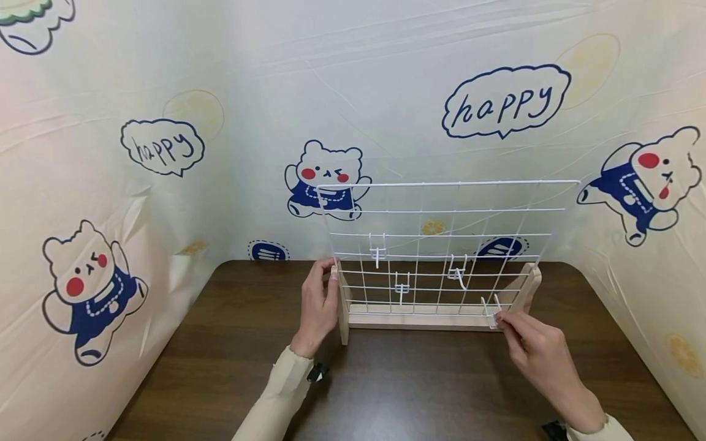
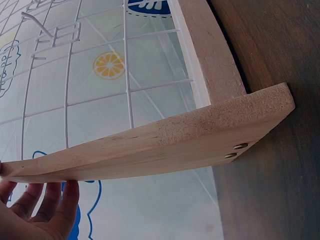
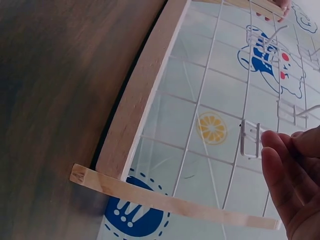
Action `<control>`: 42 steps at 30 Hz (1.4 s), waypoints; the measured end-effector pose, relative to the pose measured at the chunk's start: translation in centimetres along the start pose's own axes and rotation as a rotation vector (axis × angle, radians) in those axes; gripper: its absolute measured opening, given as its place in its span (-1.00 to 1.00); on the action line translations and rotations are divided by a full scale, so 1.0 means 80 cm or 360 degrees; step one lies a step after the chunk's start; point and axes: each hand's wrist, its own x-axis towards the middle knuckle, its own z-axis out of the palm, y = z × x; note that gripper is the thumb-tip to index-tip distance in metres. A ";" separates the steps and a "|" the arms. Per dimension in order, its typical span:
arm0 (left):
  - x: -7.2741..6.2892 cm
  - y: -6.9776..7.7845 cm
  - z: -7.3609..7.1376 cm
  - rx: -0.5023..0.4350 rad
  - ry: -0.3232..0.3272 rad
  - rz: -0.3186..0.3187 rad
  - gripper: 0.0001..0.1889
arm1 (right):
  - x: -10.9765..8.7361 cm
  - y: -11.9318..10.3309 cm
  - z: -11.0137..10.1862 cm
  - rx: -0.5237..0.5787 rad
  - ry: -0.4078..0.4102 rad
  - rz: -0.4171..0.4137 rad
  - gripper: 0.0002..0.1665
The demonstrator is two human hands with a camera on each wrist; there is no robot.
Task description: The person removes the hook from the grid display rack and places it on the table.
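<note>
A white wire grid [image 1: 441, 236] stands in a wooden base [image 1: 419, 321] on the table. My left hand [image 1: 321, 300] holds the base's left side post [image 2: 160, 145], fingers on its outer face. At the grid's lower right, my right hand [image 1: 543, 349] pinches a small white wire hook [image 3: 250, 140] between thumb and fingertips. In the head view this hook [image 1: 489, 313] overlaps the lowest wires. Three similar hooks hang on the grid: one at upper left [image 1: 377, 250], one lower in the middle [image 1: 402, 286] and one right of centre [image 1: 456, 271].
The brown tabletop [image 1: 419, 380] extends in front of the rack and to both sides. Behind it hangs a pale cloth [image 1: 408, 92] printed with bears, "happy" bubbles and lemon slices. The base's right side post [image 1: 529, 288] stands just beyond my right hand.
</note>
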 end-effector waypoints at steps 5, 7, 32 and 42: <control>0.001 0.000 0.000 -0.0012 0.0007 0.0010 -0.74 | -0.004 0.003 0.001 0.0000 -0.0009 -0.0001 -0.40; 0.001 0.000 0.000 -0.0014 0.0003 0.0005 -0.74 | -0.005 0.004 0.002 -0.0006 -0.0016 0.0003 -0.40; -0.001 0.000 0.000 0.0009 -0.0001 0.0004 -0.74 | -0.023 0.023 0.008 -0.0089 -0.0056 -0.0071 -0.34; 0.000 -0.001 0.001 0.0005 -0.0005 -0.0013 -0.74 | -0.030 0.030 0.006 -0.0095 -0.0118 -0.0092 -0.65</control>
